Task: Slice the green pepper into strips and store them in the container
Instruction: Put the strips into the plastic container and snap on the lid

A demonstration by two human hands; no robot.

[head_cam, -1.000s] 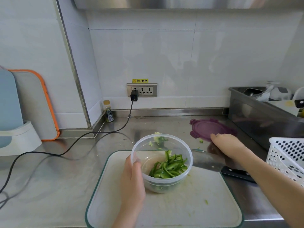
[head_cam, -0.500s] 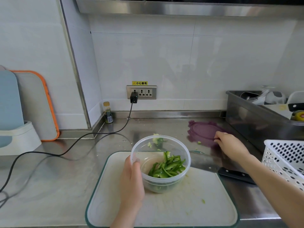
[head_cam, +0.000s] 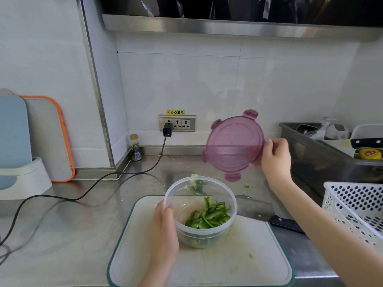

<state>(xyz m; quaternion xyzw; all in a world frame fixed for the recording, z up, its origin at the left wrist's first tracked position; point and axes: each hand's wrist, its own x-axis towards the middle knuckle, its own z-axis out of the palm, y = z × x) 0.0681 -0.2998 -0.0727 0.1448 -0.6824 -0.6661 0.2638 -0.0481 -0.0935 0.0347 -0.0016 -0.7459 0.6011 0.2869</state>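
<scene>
Leftmost, far: blue board [head_cam: 12,129] and orange-rimmed board [head_cam: 49,137], both upright in a white stand [head_cam: 24,179] against the wall. Black cable [head_cam: 87,191] trails across the steel counter [head_cam: 62,235] up to a plug [head_cam: 167,130] in the wall socket [head_cam: 177,123]. Small bottle [head_cam: 135,147] stands in the far corner, just left of the socket.

Centre, near: white cutting board [head_cam: 207,266] with green rim, flat on the counter. Left hand [head_cam: 163,235] curled around the left wall of the container [head_cam: 200,210], thumb at the rim. Container: clear, round, open, standing on the cutting board. Pepper strips [head_cam: 208,217] lie inside it, heaped toward the right. Pepper scraps [head_cam: 195,182] lie on the counter just beyond the container.

Centre right: purple lid [head_cam: 234,145], round, four tabs, held in the air and tilted, above and right of the container, not touching it. Right hand [head_cam: 275,156] pinches the lid's right edge, fingers closed on it.

Right, near: knife [head_cam: 267,214], blade on the cutting board's right edge, black handle over the counter. Steel tray [head_cam: 306,154] along the far right, holding assorted items, unclear. White perforated basket [head_cam: 356,208] at the right edge.
</scene>
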